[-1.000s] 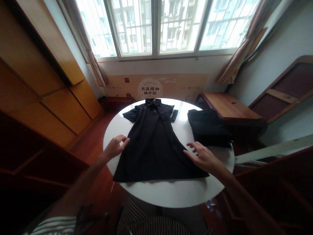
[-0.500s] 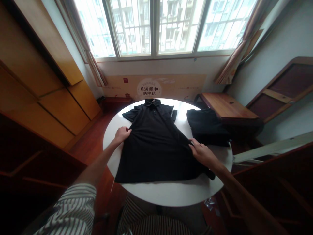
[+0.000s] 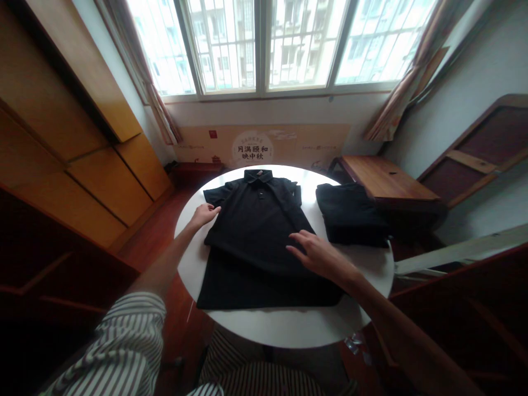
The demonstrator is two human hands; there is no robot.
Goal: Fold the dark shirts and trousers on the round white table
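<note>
A black short-sleeved polo shirt (image 3: 256,236) lies front up on the round white table (image 3: 247,324), its collar toward the window. A fold runs across its body, with the lower part spread below it. At the shirt's left edge, just under the sleeve, my left hand (image 3: 206,214) is closed, thumb and fingers pinching the cloth. My right hand (image 3: 319,254) is open above the shirt's right side, thumb and fingers apart; whether it touches the fabric I cannot tell.
Folded black clothing (image 3: 350,214) lies on the table's right side. Beyond it stands a low wooden table (image 3: 388,179). Yellow-brown cabinets (image 3: 111,181) line the left, and a printed cardboard panel (image 3: 289,146) stands below the window.
My right hand has let go of the shirt's right edge and moved inward, opening. My left hand has shifted slightly up. The shirt's upper layer now forms a fold across the middle.
</note>
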